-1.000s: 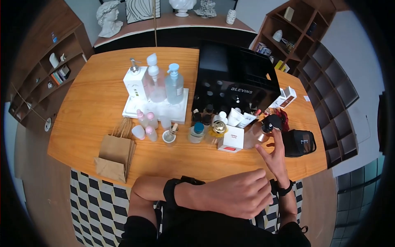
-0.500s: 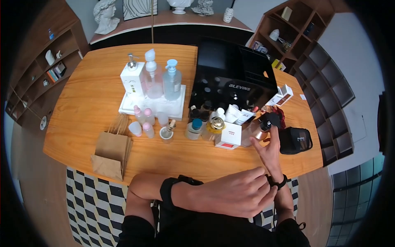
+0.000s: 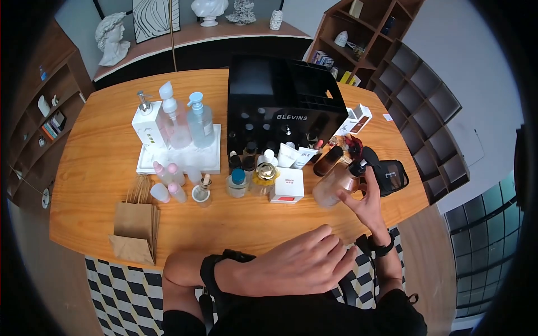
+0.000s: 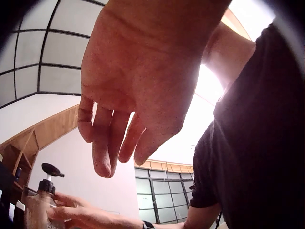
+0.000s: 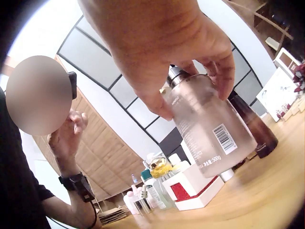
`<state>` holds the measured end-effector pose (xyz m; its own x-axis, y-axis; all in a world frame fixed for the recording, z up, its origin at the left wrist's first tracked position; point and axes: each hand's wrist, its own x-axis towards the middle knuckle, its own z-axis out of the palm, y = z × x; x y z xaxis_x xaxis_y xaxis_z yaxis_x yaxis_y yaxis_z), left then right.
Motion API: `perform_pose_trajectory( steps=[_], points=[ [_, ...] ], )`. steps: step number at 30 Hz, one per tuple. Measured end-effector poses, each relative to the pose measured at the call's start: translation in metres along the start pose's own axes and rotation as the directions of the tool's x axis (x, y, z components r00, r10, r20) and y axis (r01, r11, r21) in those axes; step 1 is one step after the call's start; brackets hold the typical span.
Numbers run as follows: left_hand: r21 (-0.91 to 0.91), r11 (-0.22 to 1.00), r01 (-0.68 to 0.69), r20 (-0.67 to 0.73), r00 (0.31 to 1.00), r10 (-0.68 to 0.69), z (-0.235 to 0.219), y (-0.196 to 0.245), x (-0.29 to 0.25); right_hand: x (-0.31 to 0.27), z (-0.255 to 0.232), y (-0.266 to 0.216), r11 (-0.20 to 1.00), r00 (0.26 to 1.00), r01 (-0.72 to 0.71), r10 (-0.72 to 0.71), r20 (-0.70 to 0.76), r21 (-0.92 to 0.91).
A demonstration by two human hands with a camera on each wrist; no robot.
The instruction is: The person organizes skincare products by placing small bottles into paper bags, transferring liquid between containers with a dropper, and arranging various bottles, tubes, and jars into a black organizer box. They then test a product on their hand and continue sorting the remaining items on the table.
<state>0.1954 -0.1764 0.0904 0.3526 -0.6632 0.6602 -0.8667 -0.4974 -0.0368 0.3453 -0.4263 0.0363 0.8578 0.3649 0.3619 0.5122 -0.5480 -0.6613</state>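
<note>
Left arm (image 3: 180,285): elbow bent, forearm brought across the front of the body.
Left wrist (image 3: 225,275): nearly in line with the hand.
Left hand (image 3: 297,262): raised in the air, back toward the head camera, holding nothing.
Left fingers (image 4: 102,152): loosely curled, tips hanging downward in the left wrist view.
Right arm (image 3: 388,277): reaching forward on the person's right.
Right hand (image 3: 368,208): gripping.
Right thumb (image 5: 161,107): opposite the bent right fingers (image 5: 225,78).

Pump bottle (image 3: 330,189), toward the right edge of the surface (image 3: 235,225): translucent pinkish-brown, black pump (image 3: 357,167); small box (image 3: 287,185): white (red patch noted); paper bags (image 3: 134,221), front-left corner: plain brown; surface: orange-brown wood grain
</note>
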Motion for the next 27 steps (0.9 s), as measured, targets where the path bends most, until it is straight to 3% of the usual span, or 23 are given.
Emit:
perform_pose_trajectory(
  steps=[3, 8, 10, 12, 14, 16, 19, 20, 23, 25, 27],
  points=[
    [-0.005, 1.0, 0.005, 0.04, 0.999, -0.005, -0.001, 0.001, -0.001, 0.003, 0.0, -0.005, 0.997, 0.997, 0.074, -0.074, 0.033, 0.003],
    [-0.074, 0.996, 0.043, 0.066, 0.997, -0.038, -0.004, 0.005, -0.006, 0.007, 0.003, -0.012, 0.999, 0.999, 0.034, -0.034, -0.015, -0.038],
    [-0.095, 0.993, 0.064, 0.053, 0.997, -0.059, -0.003, 0.005, -0.008, 0.013, -0.002, -0.012, 0.992, 0.992, 0.122, -0.123, -0.027, -0.029],
    [-0.084, 0.996, 0.028, 0.044, 0.999, -0.024, -0.002, 0.003, -0.007, 0.021, -0.015, -0.024, 0.996, 0.999, 0.01, -0.006, -0.041, 0.084],
    [-0.075, 0.997, -0.002, 0.032, 0.999, 0.004, -0.002, 0.003, -0.008, 0.036, -0.03, -0.029, 0.981, 0.994, -0.018, 0.038, -0.099, 0.193],
    [-0.081, 0.997, 0.007, 0.081, 0.997, 0.0, -0.001, 0.003, -0.009, 0.059, -0.041, -0.043, 0.971, 0.972, 0.105, -0.055, -0.227, 0.213],
    [-0.055, 0.998, -0.04, 0.06, 0.997, 0.043, -0.001, 0.001, -0.009, 0.093, -0.054, -0.049, 0.964, 0.925, 0.242, -0.195, -0.326, 0.109],
    [-0.056, 0.997, -0.051, 0.063, 0.997, 0.054, -0.003, 0.001, -0.008, 0.124, -0.062, -0.066, 0.98, 0.961, 0.155, -0.122, -0.247, 0.121],
    [-0.037, 0.999, -0.018, 0.092, 0.996, 0.021, -0.015, 0.002, -0.006, 0.183, -0.058, -0.067, 0.945, 0.905, 0.267, -0.314, -0.287, -0.192],
    [-0.069, 0.997, 0.044, 0.145, 0.989, -0.034, -0.022, 0.003, -0.004, 0.215, -0.045, -0.07, 0.957, 0.922, 0.246, -0.279, -0.268, -0.152],
    [-0.058, 0.998, 0.018, 0.118, 0.993, -0.011, -0.019, 0.003, -0.006, 0.242, -0.03, -0.067, 0.968, 0.944, 0.209, -0.237, -0.231, -0.138]
  ],
)
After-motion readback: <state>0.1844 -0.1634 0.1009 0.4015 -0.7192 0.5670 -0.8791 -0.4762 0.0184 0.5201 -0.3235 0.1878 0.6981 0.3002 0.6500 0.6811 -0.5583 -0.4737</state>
